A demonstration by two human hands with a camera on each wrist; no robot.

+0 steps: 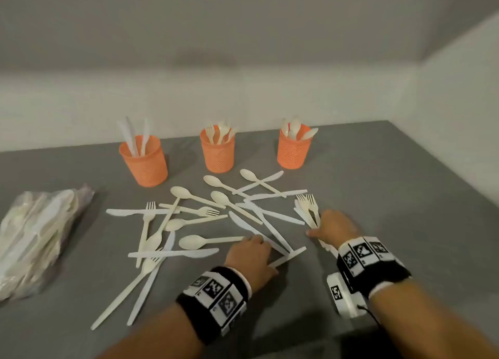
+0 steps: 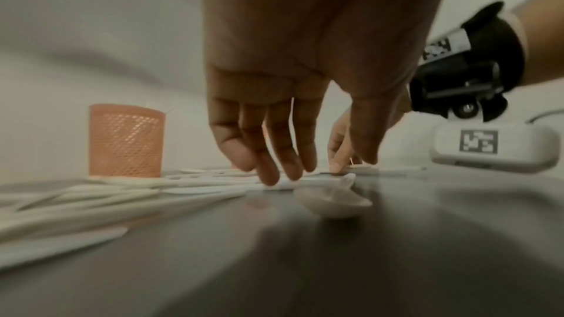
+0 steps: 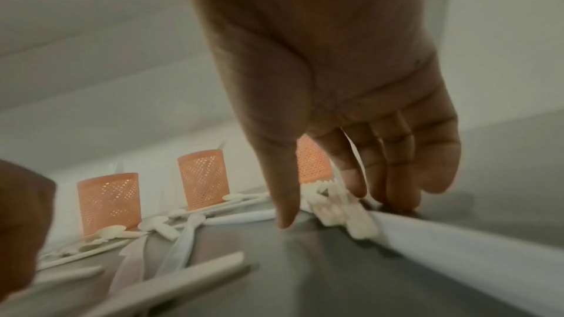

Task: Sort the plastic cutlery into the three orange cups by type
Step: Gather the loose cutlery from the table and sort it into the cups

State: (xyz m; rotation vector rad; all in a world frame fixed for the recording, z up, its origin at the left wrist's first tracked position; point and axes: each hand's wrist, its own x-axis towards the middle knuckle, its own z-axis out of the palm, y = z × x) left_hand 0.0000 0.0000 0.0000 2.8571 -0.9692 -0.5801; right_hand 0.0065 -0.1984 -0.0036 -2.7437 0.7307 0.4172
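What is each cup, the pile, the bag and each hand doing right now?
Left cup: upright, holds knives.
Middle cup: upright, holds forks.
Right cup: upright, holds spoons.
Loose cutlery pile: scattered, unsorted.
Cutlery bag: lying flat.
Left hand: fingertips on cutlery.
Right hand: fingers on forks.

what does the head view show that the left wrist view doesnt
Only the head view shows all three orange cups with their knives, forks and spoons, the plastic bag of cutlery at left, and the forks by the right hand.

Only the left wrist view shows the left hand from below, fingers reaching down to the cutlery.

Both show loose cutlery on the grey table.
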